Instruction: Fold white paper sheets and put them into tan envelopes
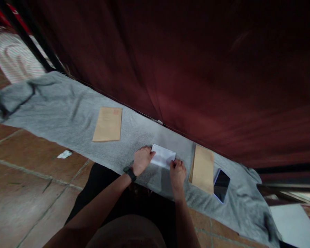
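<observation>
A folded white sheet of paper point(163, 155) lies on a grey cloth point(67, 110) spread over the tiled floor. My left hand point(142, 160), a dark watch on its wrist, rests on the paper's left edge with the fingers curled down on it. My right hand point(177, 172) grips the paper's lower right corner with the fingers pressed together. A brown envelope point(107, 124) lies to the left, apart from the hands. Just right of my right hand sits a second brown envelope point(203, 168).
A dark phone point(221, 184) rests on a white pad beside the right envelope. A dark red curtain point(196, 69) hangs along the cloth's far edge. A small paper scrap point(64, 154) lies on the brown floor tiles point(28, 179). White sheets point(293, 222) lie at the lower right.
</observation>
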